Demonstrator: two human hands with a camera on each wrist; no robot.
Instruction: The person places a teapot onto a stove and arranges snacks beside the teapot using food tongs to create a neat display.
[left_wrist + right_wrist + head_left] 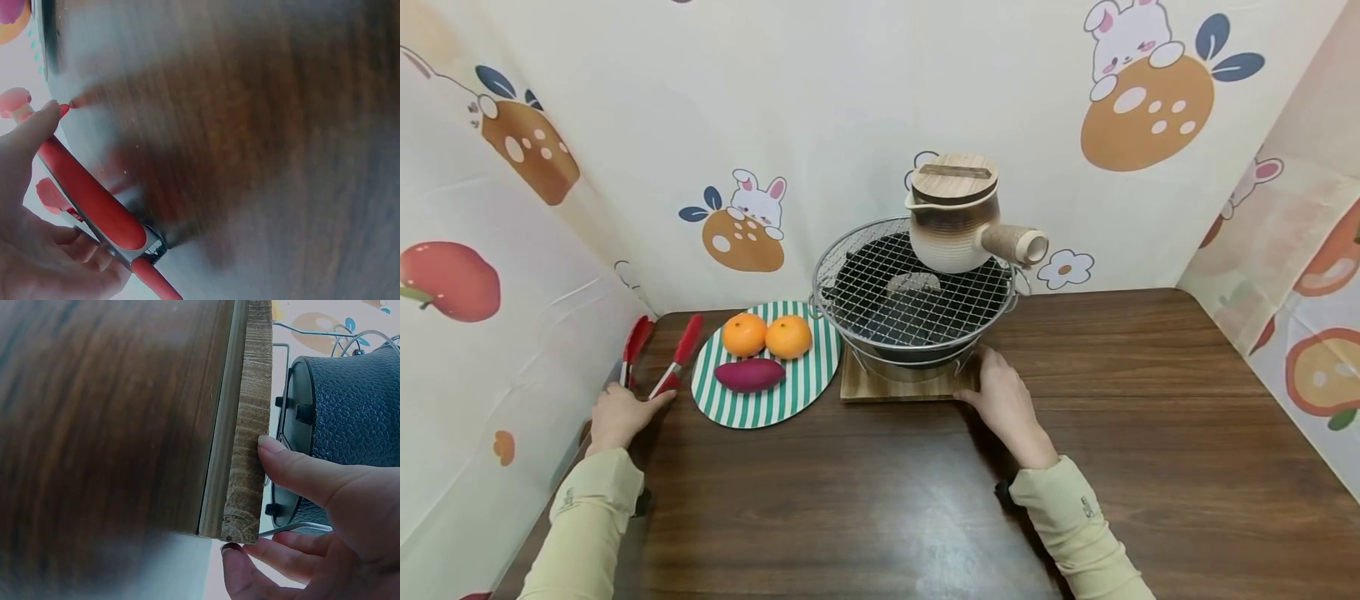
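Note:
At the far left, my left hand [623,417] grips red-handled metal tongs [90,190], whose two arms stand spread. The thumb lies along one handle in the left wrist view, with the fingers behind. My right hand [1006,404] holds the front right corner of a wooden board [895,390]. In the right wrist view its thumb presses the board's thick edge [249,425] and its fingers curl round the corner. On that board stands a black tabletop stove [353,403] topped by a round wire grill rack [917,287].
A side-handled teapot [951,237] with a wooden lid sits on the rack's back right. Left of the stove, a green-striped mat [805,392] carries two oranges [766,336] and a purple sweet potato [750,375]. Patterned cloth [865,108] lines the dark table's [850,500] back and sides.

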